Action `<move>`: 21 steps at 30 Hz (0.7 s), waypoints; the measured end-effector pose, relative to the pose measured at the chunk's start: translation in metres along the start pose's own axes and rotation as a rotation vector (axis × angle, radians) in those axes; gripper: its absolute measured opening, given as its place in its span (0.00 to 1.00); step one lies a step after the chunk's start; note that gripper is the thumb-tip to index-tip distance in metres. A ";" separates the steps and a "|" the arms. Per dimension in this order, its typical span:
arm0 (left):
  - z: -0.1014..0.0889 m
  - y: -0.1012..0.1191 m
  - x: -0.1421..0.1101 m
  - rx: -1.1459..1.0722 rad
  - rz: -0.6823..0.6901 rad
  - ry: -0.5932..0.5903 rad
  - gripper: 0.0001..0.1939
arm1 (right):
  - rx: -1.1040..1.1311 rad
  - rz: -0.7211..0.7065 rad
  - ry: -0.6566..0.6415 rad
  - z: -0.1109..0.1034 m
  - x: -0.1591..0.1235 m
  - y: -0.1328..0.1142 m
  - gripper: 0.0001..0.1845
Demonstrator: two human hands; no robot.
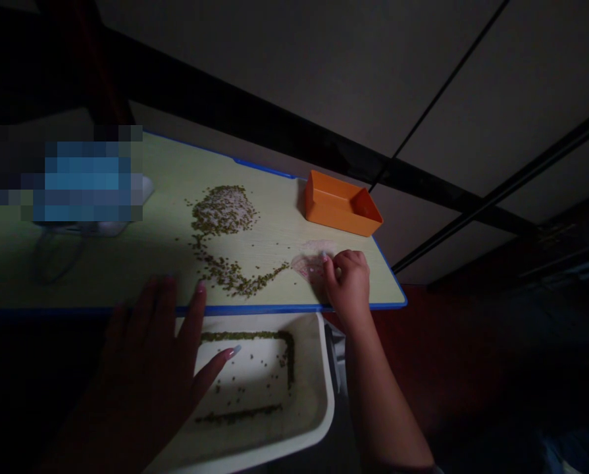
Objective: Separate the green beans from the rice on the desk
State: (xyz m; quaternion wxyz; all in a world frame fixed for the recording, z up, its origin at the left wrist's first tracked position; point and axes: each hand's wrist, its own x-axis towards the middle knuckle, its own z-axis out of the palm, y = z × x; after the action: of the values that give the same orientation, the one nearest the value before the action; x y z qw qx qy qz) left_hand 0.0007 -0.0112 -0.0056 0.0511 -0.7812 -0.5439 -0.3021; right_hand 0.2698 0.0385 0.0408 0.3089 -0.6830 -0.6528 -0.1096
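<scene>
My left hand point(158, 342) is open, its fingers spread over the table's near edge and its thumb above the white bin point(326, 395). Small green beans point(237, 282), like mung beans, form a loose trail just beyond its fingertips. My right hand point(349, 280) is closed, fingers curled against the tabletop beside a thin patch of pale grains point(307, 263). What it holds, if anything, is hidden. Farther back lies a mixed heap point(225, 209) of green beans and pale grains. More green beans point(242, 336) lie in the bin, mostly along its bottom edges.
An orange open box point(341, 214) stands at the table's back right. The light table point(269, 197) has a blue rim. A pixelated blue area point(84, 181) covers something at the left, with a pale object behind it. Cabinet panels point(304, 66) rise behind the table.
</scene>
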 end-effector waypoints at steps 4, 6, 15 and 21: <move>-0.001 0.001 0.000 -0.012 0.003 0.006 0.44 | 0.043 -0.022 -0.013 -0.001 -0.001 0.000 0.17; -0.002 0.000 0.000 -0.003 0.003 0.000 0.45 | 0.048 -0.023 -0.018 -0.001 0.000 0.000 0.17; 0.002 -0.006 -0.001 0.089 0.062 -0.009 0.43 | -0.103 0.004 -0.022 0.002 0.008 -0.006 0.17; 0.003 -0.005 -0.002 0.083 0.057 -0.012 0.45 | -0.103 -0.006 -0.043 0.006 0.013 -0.010 0.17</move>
State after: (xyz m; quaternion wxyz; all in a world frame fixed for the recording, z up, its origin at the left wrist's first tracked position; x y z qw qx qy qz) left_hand -0.0029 -0.0100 -0.0103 0.0890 -0.7954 -0.5338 -0.2729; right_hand 0.2605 0.0520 0.0461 0.2588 -0.6984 -0.6546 -0.1294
